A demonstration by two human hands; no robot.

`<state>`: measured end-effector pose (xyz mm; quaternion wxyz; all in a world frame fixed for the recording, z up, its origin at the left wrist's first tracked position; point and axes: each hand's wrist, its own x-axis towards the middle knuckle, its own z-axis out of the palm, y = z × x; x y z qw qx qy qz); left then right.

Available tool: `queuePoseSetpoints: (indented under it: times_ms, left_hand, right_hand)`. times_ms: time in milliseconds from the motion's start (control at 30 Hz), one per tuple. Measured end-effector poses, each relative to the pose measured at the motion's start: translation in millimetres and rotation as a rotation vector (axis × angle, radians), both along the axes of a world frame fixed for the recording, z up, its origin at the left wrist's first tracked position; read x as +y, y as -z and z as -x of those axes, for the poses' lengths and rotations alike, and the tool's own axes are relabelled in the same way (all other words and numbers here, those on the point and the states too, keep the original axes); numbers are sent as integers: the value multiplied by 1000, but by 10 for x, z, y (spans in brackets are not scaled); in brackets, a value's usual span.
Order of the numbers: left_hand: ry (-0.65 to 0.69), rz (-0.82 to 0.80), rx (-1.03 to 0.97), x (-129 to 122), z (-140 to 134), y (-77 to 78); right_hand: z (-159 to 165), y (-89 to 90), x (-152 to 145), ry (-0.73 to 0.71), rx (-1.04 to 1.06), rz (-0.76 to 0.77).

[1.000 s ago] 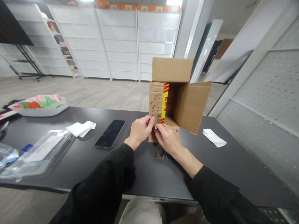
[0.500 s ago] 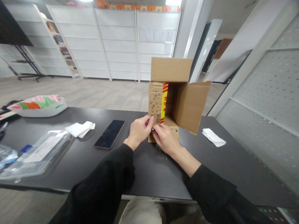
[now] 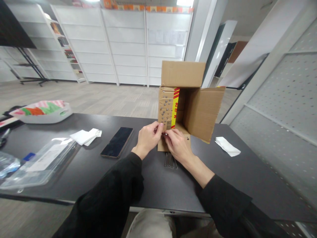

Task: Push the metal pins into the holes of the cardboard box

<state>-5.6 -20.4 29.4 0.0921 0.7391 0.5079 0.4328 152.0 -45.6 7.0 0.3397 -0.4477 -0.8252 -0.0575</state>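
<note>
An open cardboard box (image 3: 168, 114) stands on the table, its left front flap dotted with round metal heads like those of nails. At the lower part of that flap, my left hand (image 3: 148, 137) is closed, thumb and forefinger pinched against the cardboard. My right hand (image 3: 177, 142) is right beside it, fingertips also pinched and nearly touching the left thumb. Something small and thin shows between the two sets of fingertips, mostly hidden. Just below the hands lies a row of long thin nails (image 3: 170, 161), side by side on the table.
Left of my hands lie a smartphone (image 3: 117, 142), folded white tissues (image 3: 86, 136) and a clear plastic case (image 3: 47, 162). A white basket (image 3: 47, 118) with coloured cloth stands far left. Another tissue (image 3: 227, 146) is at right. The box's side flap (image 3: 204, 114) sticks out toward the right.
Both hands stay at the same spot on the flap. The right fingers have shifted slightly; the whole view has moved a little.
</note>
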Motion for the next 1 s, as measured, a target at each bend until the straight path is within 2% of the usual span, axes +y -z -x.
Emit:
queuePoseSetpoints:
  times_ms: [300, 800, 1000]
  left_hand:
    - [-15, 0, 1, -1, -4, -2]
    - [-22, -6, -31, 3, 14, -16]
    - [-26, -4, -29, 0, 15, -18]
  right_hand:
    - [2, 29, 12, 12, 23, -51]
    - [20, 21, -47, -142, -69, -35]
    - [-4, 15, -65, -64, -35, -45]
